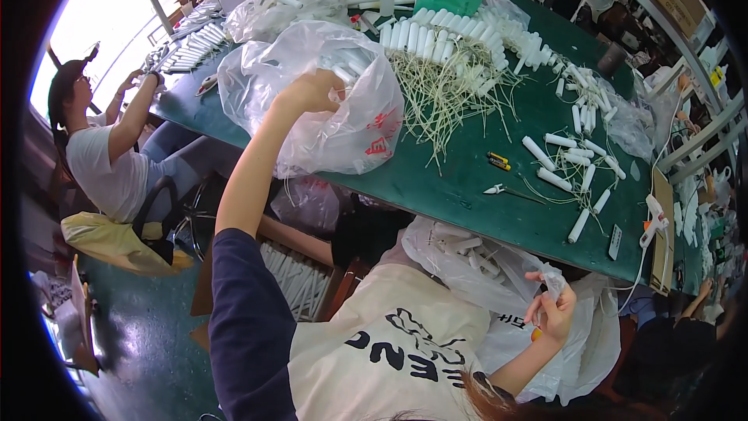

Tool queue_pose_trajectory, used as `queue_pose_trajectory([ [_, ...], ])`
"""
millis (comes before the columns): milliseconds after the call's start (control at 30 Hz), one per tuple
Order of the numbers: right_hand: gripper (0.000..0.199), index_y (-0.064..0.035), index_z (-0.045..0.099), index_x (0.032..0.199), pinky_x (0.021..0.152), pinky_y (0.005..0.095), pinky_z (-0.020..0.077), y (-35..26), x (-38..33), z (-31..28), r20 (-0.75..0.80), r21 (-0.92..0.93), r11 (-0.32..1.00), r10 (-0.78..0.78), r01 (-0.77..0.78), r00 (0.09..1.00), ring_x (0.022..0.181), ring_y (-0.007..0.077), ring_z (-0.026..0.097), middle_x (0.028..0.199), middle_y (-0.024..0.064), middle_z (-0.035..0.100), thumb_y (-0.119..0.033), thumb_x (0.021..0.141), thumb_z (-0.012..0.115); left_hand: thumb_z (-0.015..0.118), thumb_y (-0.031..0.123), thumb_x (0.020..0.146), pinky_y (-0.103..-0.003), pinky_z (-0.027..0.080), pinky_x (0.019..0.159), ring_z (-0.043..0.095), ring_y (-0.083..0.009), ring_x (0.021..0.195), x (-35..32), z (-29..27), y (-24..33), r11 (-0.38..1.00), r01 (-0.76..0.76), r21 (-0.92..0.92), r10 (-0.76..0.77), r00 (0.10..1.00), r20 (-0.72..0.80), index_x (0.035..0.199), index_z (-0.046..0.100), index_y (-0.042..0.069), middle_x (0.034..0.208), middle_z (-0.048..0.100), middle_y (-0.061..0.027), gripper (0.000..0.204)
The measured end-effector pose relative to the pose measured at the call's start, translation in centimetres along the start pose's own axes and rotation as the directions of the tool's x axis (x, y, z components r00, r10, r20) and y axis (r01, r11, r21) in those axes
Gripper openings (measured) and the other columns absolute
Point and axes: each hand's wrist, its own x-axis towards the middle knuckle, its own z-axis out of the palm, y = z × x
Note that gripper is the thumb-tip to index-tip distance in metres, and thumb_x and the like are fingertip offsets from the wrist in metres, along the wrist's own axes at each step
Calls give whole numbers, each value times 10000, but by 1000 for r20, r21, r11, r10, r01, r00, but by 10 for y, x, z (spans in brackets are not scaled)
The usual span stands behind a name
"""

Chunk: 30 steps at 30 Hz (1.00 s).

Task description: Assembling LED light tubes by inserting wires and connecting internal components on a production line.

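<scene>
My left hand [310,92] reaches into a large clear plastic bag [269,70] with red print, which stands at the table's near edge. White tubes [347,62] lie inside, right by its fingers. Those fingers curl downward, and what they hold, if anything, is hidden. Over my lap, my right hand [555,308] is closed on the edge of another clear plastic bag [506,284]. White pieces [475,253] show through that bag's opening.
Several wired white tubes [448,35] are heaped on the green table [460,187]; loose tubes [580,160], two batteries [499,160] and a wired tip [495,189] lie to the right. A box of white tubes [296,277] stands beneath. A seated co-worker [113,148] works at left.
</scene>
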Motion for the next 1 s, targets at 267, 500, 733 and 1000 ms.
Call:
queue_pose_trajectory([
  [267, 290, 68, 504, 1118, 327, 204, 351, -2, 0, 2, -22, -10, 1000, 0, -1, 1000, 431, 197, 588, 1097, 284, 564, -98, 880, 510, 588, 97, 697, -413, 473, 848, 566, -311, 1012, -2, 14, 14, 995, 25, 94, -15, 995, -103, 942, 639, 115, 1107, 572, -136, 251],
  [500, 295, 60, 509, 1121, 337, 211, 356, 1, -2, -1, -24, -7, 1000, -3, 3, 1000, 424, 195, 581, 1080, 286, 571, -111, 881, 519, 590, 187, 705, -421, 481, 756, 614, -351, 856, 7, -33, 1, 998, -69, 12, 67, 894, -443, 817, 645, 9, 842, 636, -189, 218],
  [733, 266, 68, 498, 1116, 349, 220, 398, 0, 1, -2, 5, -6, 1000, -9, 9, 1000, 470, 212, 609, 1071, 295, 573, -42, 877, 460, 662, 280, 741, -294, 496, 577, 618, -152, 612, -10, -89, 17, 847, -341, -408, 11, 779, -627, 796, 645, -21, 682, 636, -80, 307],
  [1000, 261, 72, 498, 1112, 351, 217, 402, 0, 1, 0, 12, 9, 1000, -19, 19, 1000, 487, 215, 615, 1071, 290, 575, -53, 884, 472, 706, 232, 776, -238, 508, 656, 614, -91, 691, 5, -81, 53, 678, -595, -432, 214, 722, -658, 894, 655, -39, 813, 667, -66, 299],
])
